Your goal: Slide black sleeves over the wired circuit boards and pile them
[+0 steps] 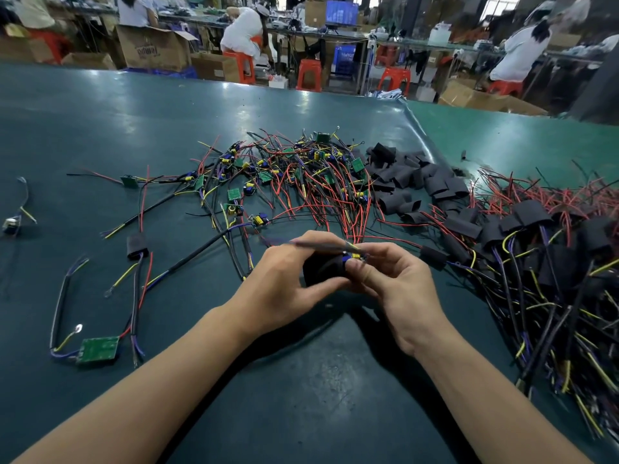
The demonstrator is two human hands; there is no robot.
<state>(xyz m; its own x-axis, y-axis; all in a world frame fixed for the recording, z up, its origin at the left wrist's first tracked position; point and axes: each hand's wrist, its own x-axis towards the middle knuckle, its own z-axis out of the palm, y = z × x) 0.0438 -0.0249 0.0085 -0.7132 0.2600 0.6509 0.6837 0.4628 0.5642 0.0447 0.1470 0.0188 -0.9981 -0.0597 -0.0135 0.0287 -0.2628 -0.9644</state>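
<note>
Sleeve going on: both hands busy just in front of the tangle of bare boards.

The left hand (288,279) has its fingers curled round a black sleeve (326,269), holding its mouth toward the right hand (392,279), whose fingertips pinch a wired circuit board (353,257) at the opening, likely to steer it in squarely. The board's wires trail up over the left knuckles, out of the way. Behind the hands lies the tangle of unsleeved boards (284,172); beside that tangle, on its right, sits the heap of loose sleeves (415,182), handy for the next pick. Further right of the tangle the finished pile (549,249) spreads along the green mat (301,396). One stray board (97,349) lies off to the tangle's near left.
</note>
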